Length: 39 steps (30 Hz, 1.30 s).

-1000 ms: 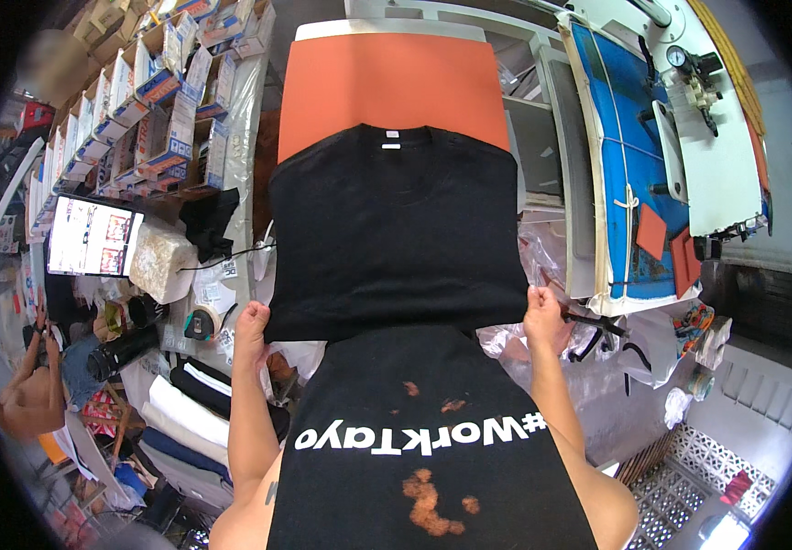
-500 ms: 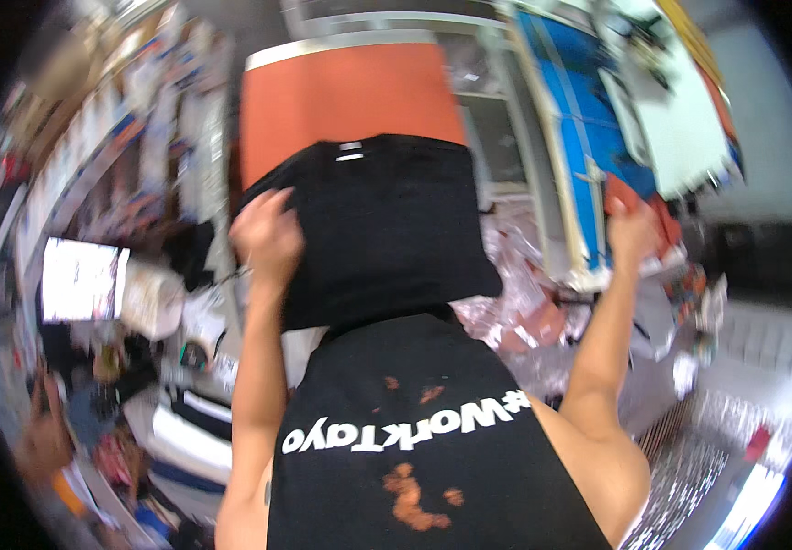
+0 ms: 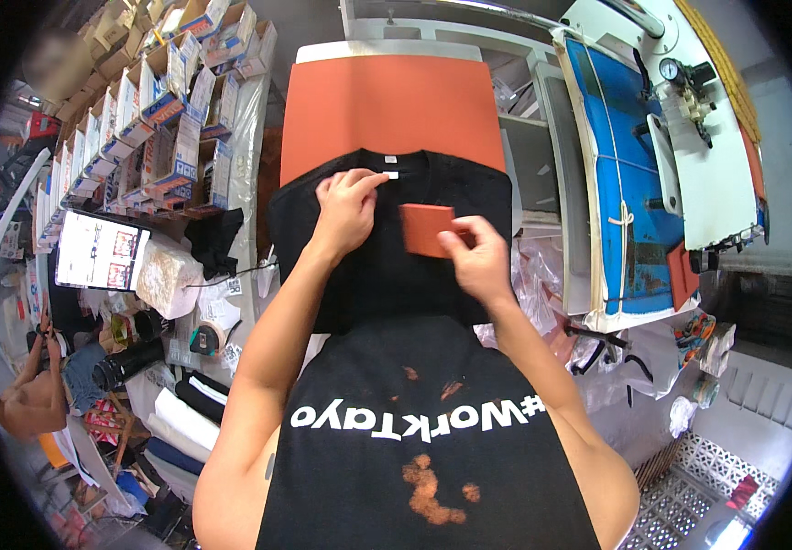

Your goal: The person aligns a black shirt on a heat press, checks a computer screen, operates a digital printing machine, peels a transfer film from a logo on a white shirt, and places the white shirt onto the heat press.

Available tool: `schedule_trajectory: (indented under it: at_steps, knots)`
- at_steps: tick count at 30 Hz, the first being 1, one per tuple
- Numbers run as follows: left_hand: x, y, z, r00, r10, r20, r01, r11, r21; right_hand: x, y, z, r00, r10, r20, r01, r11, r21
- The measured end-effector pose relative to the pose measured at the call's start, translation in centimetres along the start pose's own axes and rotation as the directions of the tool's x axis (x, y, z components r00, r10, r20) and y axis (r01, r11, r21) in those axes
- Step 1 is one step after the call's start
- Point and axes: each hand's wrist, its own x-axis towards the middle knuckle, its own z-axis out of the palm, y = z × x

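A black T-shirt (image 3: 391, 247) lies over the orange pad (image 3: 396, 101) of a press in front of me, collar away from me. At its neckline is a small white label (image 3: 391, 174). My left hand (image 3: 348, 209) rests on the shirt's upper part, thumb and forefinger pinched at that label. In my right hand (image 3: 483, 264) is a reddish-brown square pad (image 3: 429, 229), gripped by its right edge between thumb and fingers. It is held over the shirt's chest, right of my left hand.
A blue flat panel (image 3: 620, 192) tied with white cord stands at right, beside a pressure gauge (image 3: 669, 69). Left are cardboard bins (image 3: 153, 101), a lit tablet (image 3: 103, 252) and a tape measure (image 3: 204, 339). Another person (image 3: 34, 394) sits at lower left.
My right hand has swung in from the blue panel at right to above the shirt, bringing the reddish-brown pad. My left hand has moved from the shirt's left edge to the neck label.
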Motion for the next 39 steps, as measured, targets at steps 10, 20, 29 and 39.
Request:
schedule_trajectory:
  at_steps: [10,20,29,39]
  knots:
    - [6.9,-1.4,-8.2,0.993,0.078,-0.087,-0.099,0.958,-0.27,13.5,-0.1,3.7,0.799,-0.55,0.243,0.556,0.522,-0.647]
    - [12.9,-4.5,-0.9,0.847,-0.018,0.532,0.139,0.972,-0.189,14.5,-2.2,3.2,0.753,-0.523,0.4,0.654,0.525,-0.545]
    - [8.0,-4.2,-2.2,0.97,-0.026,0.243,0.024,1.0,0.011,15.2,0.1,3.8,0.837,-0.404,0.369,0.545,0.673,-0.501]
    - [7.0,-3.0,-2.1,0.968,-0.161,0.193,0.152,0.986,0.063,14.4,-0.4,4.3,0.831,-0.444,0.333,0.554,0.613,-0.564]
